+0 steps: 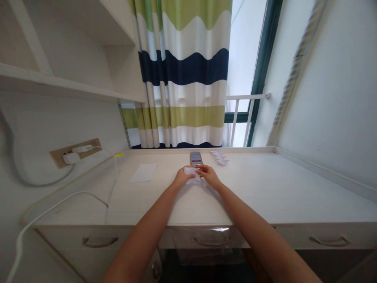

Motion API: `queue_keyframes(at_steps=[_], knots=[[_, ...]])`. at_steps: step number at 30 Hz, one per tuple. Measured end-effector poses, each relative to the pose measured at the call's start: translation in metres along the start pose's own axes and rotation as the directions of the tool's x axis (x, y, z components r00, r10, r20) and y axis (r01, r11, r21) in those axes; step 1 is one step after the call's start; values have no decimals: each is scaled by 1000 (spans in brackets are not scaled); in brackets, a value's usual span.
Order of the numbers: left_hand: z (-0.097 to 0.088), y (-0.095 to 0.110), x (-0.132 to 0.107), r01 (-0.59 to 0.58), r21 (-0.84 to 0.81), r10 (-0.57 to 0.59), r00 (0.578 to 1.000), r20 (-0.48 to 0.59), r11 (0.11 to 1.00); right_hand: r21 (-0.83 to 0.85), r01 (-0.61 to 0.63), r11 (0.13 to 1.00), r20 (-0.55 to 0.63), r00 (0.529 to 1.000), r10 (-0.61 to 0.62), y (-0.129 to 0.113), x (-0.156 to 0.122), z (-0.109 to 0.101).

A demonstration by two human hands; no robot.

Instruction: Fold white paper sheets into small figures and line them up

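Note:
Both my hands sit near the middle of the white desk (165,204), pinching a small folded piece of white paper (191,174) between them. My left hand (182,178) grips its left side, and my right hand (209,175) holds its right edge with the fingertips. A smartphone (196,158) lies face up just beyond the paper, its screen lit. To the right of the phone is a small pile of folded white paper pieces (219,158). A flat white paper sheet (143,173) lies to the left of my hands.
A white cable (59,206) runs across the desk's left side from a wall socket strip (75,153) holding a white plug. A shelf (67,51) overhangs the left. A striped curtain (182,74) and a window railing stand behind the desk. Drawers with handles line the front.

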State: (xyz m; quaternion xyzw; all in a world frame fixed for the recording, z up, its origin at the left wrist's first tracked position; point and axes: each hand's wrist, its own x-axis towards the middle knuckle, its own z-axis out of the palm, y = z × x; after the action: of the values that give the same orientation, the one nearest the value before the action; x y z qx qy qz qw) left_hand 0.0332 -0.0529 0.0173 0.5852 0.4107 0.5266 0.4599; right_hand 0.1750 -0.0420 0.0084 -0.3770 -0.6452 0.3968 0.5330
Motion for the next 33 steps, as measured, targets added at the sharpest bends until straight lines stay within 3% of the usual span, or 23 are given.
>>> queue_keyframes(at_steps=[5, 12, 17, 33], knots=[[3, 3, -2, -20, 79, 23, 999, -45, 997, 112, -129, 985, -7, 991, 130, -11, -4, 0], [8, 7, -7, 244, -1, -243, 970, 19, 970, 159, -116, 980, -96, 987, 133, -15, -3, -6], [9, 5, -6, 230, 36, -228, 972, -56, 973, 174, -125, 977, -82, 987, 141, -14, -3, -5], [8, 1, -6, 166, 62, -168, 985, 26, 984, 210, -207, 956, -49, 974, 222, -20, -6, -7]])
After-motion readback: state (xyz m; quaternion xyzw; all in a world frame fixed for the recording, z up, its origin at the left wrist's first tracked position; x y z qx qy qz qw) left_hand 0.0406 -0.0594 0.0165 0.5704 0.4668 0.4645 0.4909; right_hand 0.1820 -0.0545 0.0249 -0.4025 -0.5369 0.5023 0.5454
